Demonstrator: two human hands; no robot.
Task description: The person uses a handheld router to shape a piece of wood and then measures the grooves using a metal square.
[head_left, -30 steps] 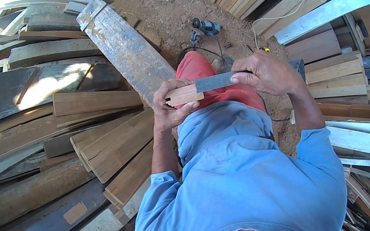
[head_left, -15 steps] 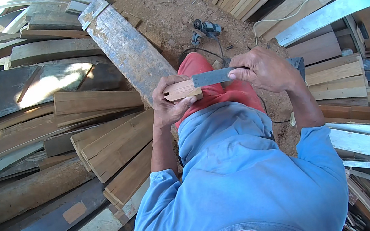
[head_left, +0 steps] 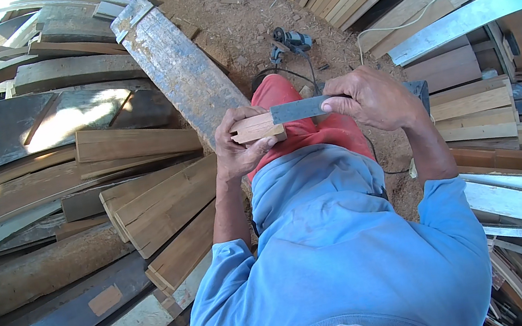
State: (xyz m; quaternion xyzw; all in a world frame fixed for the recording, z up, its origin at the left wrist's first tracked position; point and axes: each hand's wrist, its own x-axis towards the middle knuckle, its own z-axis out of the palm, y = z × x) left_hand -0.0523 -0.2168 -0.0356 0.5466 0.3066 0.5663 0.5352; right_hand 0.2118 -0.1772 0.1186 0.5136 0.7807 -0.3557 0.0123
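Note:
My left hand (head_left: 241, 142) is closed around a short pale wooden block (head_left: 253, 124), thumb along its near side. The block has a notch at its left end, and a small strip of wood (head_left: 273, 133) juts out near the thumb. My right hand (head_left: 370, 98) grips a flat dark-grey bar (head_left: 297, 110) with the thumb on its near edge. The bar's left end meets or overlaps the block; I cannot tell which. A wider grey end (head_left: 422, 94) shows past my right hand; whether it belongs to the bar is hidden.
A worn plank (head_left: 173, 61) stretches away ahead on the left. A blue power tool (head_left: 290, 42) with a dark cord lies on the ground (head_left: 232, 24) strewn with shavings. Stacked boards (head_left: 135, 145) line the left side, and more boards (head_left: 471, 109) the right.
Almost nothing differs. The grey bar and the block keep nearly the same place in my hands, with only a slight shift of the bar to the left.

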